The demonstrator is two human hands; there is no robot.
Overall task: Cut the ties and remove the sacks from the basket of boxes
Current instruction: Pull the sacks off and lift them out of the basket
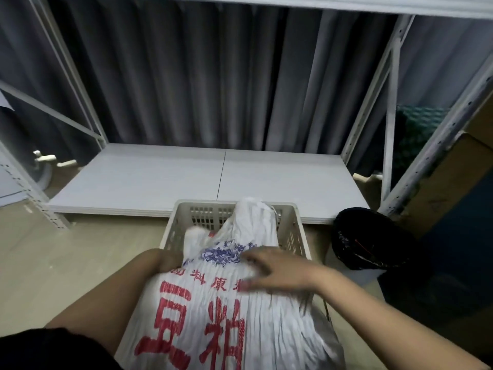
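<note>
A white woven sack point(226, 303) with red and blue print lies over a cream slotted basket point(296, 236) on the floor. The right hand point(280, 268) rests flat on the sack with fingers spread. The left hand point(168, 261) is at the sack's left edge, its fingers hidden. A low white shelf board point(202, 177) sits beyond, and a black bag point(373, 239) lies to the right.

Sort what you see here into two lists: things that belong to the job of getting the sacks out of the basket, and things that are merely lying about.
Part of the job:
white sack
basket
left hand, at the sack's side
right hand, flat on the sack

Lying about:
black bag
low shelf board
grey curtain
cardboard box
</note>
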